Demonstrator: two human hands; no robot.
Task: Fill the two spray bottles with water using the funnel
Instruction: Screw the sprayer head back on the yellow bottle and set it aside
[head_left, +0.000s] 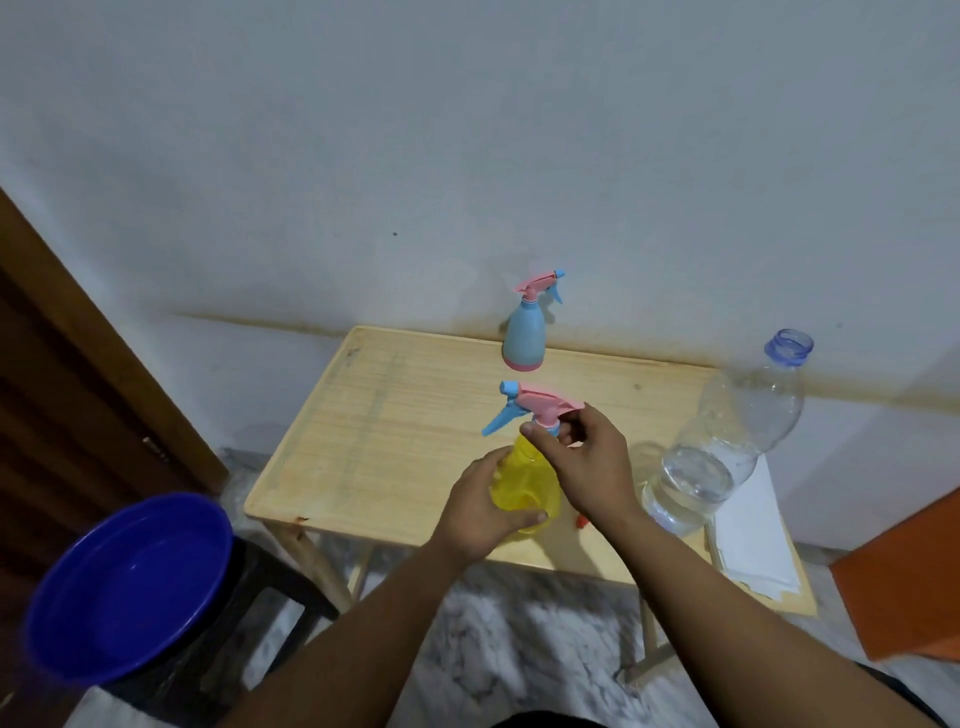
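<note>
- Yellow translucent plastic forms the body of the nearer spray bottle (527, 486), which stands near the front edge of the wooden surface (395, 415); thin, light walls are judged likely, so flexing under a hard squeeze is to be expected.
- The left hand (485, 512) is wrapped around the lower body of this bottle, fingers curled across its front — a steadying hold at the widest part.
- The right hand (576, 462) is closed on the collar just below the pink-and-blue trigger head (535, 408), thumb and fingers pinched around the neck. This is judged the correct place for turning the head off or on; the trigger lever is thin and should not be used as a handle.
- A second spray bottle (524, 338), blue with a pink base, stands upright at the far edge of the surface, well apart from both hands and with its head fitted.
- The clear water bottle (727, 441) stands uncapped to the right, partly filled. Its soft walls are judged prone to buckling — a grip low on the body is advised, where the weight of the water sits.
- A small red object (582, 521) shows just behind the right wrist; whether it is the funnel cannot be told.
- White paper (753, 540) lies under the water bottle's right side.
</note>
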